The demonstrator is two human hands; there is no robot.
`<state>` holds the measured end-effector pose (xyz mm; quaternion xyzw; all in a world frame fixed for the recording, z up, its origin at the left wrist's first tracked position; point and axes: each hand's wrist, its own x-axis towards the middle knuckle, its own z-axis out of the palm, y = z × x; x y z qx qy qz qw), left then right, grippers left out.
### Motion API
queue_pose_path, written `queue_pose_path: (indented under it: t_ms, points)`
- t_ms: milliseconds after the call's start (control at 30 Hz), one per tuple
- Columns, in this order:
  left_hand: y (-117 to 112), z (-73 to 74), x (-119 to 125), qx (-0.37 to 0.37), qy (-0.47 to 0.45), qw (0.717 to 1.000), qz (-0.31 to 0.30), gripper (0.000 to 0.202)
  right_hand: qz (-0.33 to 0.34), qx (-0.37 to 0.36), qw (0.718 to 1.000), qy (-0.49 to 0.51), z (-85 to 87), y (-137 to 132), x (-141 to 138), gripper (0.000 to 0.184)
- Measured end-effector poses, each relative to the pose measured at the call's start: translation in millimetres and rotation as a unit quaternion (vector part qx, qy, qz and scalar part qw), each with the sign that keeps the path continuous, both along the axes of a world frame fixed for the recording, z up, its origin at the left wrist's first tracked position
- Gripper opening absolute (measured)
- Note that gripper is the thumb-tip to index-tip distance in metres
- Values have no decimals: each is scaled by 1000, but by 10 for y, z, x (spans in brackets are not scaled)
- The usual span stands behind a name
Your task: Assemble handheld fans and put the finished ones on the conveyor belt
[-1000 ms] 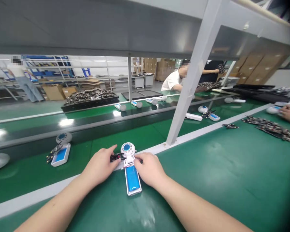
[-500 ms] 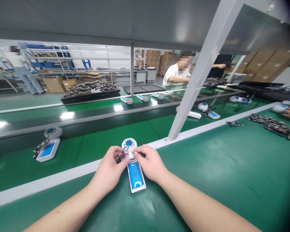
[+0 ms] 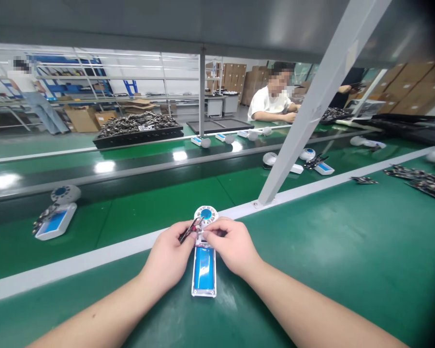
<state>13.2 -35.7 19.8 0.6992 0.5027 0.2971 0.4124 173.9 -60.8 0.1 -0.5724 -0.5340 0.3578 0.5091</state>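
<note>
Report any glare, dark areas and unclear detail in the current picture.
Head view: white glare spots on the far belt, paler sheen on the table, a bright streak down the blue pack; head view, right edge: darkened, black at the upper corner; head view, centre: the board too small to read.

Two bare forearms reach in from the near side, the left forearm (image 3: pixel 101 304) slanting up from the near left and the right forearm (image 3: pixel 308 299) from the near right, converging toward the middle. The left grip, a bare hand (image 3: pixel 168 253), is closed in a pinch, its thumb (image 3: pixel 188 243) pointing far and right, its index finger (image 3: pixel 181 226) curved above. The right grip, also a bare hand (image 3: pixel 237 244), faces it with fingers bent inward and thumb (image 3: pixel 212 238) angled left. Their fingertips lie near each other; the right pinch is partly hidden. Both wrists look nearly straight.
</note>
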Motion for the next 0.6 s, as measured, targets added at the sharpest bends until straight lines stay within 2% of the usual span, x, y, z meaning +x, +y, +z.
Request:
queue_pose_path:
  t_ms: [200,300,433,600]
  points:
    - [-18,115,12,-35,-5,999,-28,33,-16,-22,999,-39,33,-43,-74,6]
    - [-18,167,23,-93,-32,995,-7,37,-22,-12,998,-56,23,-68,-94,6]
    - [-22,179,39,-191,-84,978,-2,43,-28,57,991,-117,-20,-84,-89,7]
    - [-40,128,31,-198,-127,972,26,48,-13,122,976,-177,-48,-86,-91,12]
